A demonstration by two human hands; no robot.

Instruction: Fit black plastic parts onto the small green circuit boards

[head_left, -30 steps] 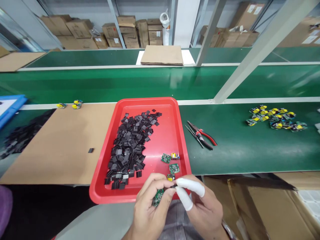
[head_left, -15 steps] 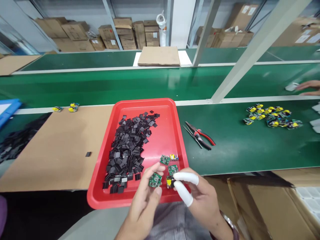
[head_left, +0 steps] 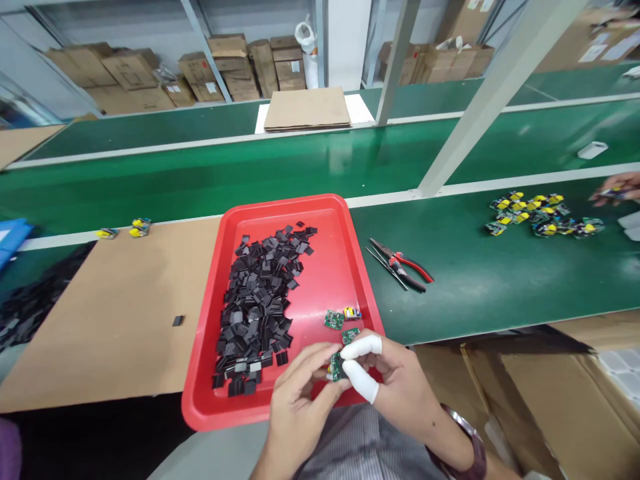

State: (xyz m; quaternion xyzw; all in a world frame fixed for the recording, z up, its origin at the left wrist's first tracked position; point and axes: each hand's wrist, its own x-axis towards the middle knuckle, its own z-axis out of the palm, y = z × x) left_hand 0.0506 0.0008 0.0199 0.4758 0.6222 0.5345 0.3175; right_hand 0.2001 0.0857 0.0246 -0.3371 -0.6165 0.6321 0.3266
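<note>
Over the near right corner of a red tray, my left hand holds a small green circuit board between thumb and fingers. A bit of yellow shows at the board's left side. My right hand, with white finger cots on thumb and forefinger, pinches the board's right edge, where a dark patch shows; whether that is a separate black piece I cannot tell. Just beyond my fingers lie more boards, two green side up and one yellow-topped. Many small black pieces are heaped in the tray's left half.
Pliers and tweezers lie right of the tray. Several yellow-topped boards sit farther right, near another person's hand. Cardboard at left bears one black piece and a few boards.
My hands have come together, and my right fingertips now meet the board in my left hand, which has turned. The other person's hand has moved nearer the boards, leaving a white case behind.
</note>
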